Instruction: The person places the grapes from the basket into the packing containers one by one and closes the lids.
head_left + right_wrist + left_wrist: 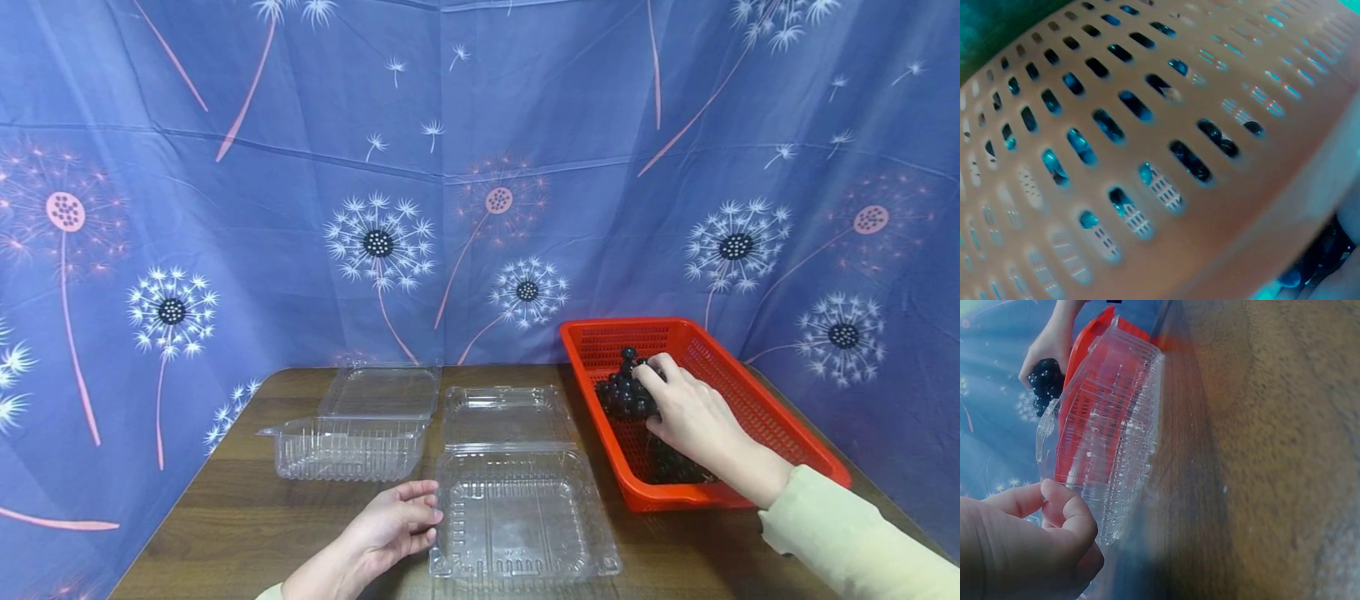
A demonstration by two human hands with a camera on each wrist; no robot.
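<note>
Here's the wooden surface [217, 517], red basket [660, 497] parked at its right, likely for the right arm's easy reach. Beside it, right box [517, 517] and left box [348, 454], lids folded back so both mouths are free. Left hand [386, 533]: fingers pinch the right box's rim, seemingly steadying it. Right hand [693, 412]: fingers curled from above round grapes [622, 396], which hang over the basket.

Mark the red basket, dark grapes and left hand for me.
Red basket [667, 498]: head view, on its near rim.
Dark grapes [626, 399]: head view, on the farther bunch.
Left hand [392, 527]: head view, middle of the hand.
</note>
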